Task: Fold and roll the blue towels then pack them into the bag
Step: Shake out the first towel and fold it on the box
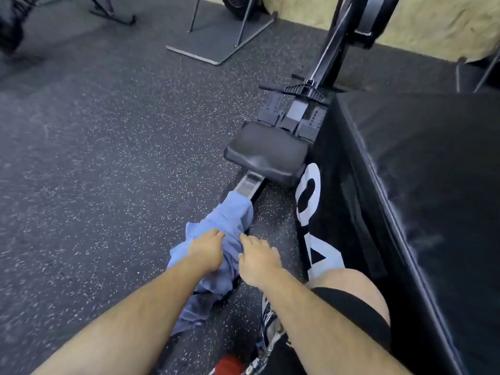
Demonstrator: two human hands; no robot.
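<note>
On the speckled dark rubber floor, left hand bunches a crumpled light-blue cloth towel, right hand touching it, grip unclear; towel unfolded over grey metal rowing-machine rail, no bag visible, so task likely barely begun.

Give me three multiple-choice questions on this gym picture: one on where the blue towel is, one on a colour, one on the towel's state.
1. Where does the light-blue cloth towel lie? A in a bag; B over the rowing machine's metal rail; C on a shelf.
2. What colour are the big letters on the black padded box? A white; B yellow; C red.
3. The towel is: A tightly rolled; B folded square; C bunched and unfolded.
Answers: B, it drapes across the rail; A, they show white against the black side; C, loose creases and no roll.
</note>
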